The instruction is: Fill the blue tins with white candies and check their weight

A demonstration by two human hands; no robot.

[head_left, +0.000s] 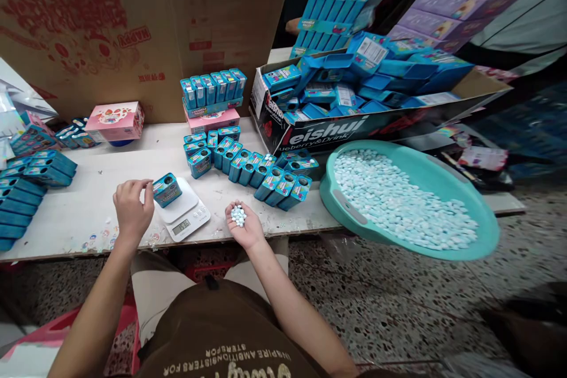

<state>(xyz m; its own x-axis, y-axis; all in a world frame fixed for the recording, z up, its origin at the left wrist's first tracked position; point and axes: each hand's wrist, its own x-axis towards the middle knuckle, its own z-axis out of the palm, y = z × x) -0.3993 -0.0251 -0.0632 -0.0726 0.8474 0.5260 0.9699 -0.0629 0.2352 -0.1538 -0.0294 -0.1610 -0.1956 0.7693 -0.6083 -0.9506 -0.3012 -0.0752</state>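
Note:
A small blue tin (167,189) lies on a white kitchen scale (182,211) whose display reads a number. My left hand (132,210) is curled beside the tin, its fingertips touching the tin's left end. My right hand (244,224) rests palm up at the table's front edge, cupped around a small heap of pale blue-white tablets (238,215). To the right a teal basin (443,171) overhangs the table's edge and holds a large bed of the same tablets.
Rows of blue tins (257,168) lie behind the scale. More are stacked at the left edge (26,189). A cardboard box (310,127) full of blue cartons stands behind the basin. A pink box (116,120) and a big carton wall stand at the back.

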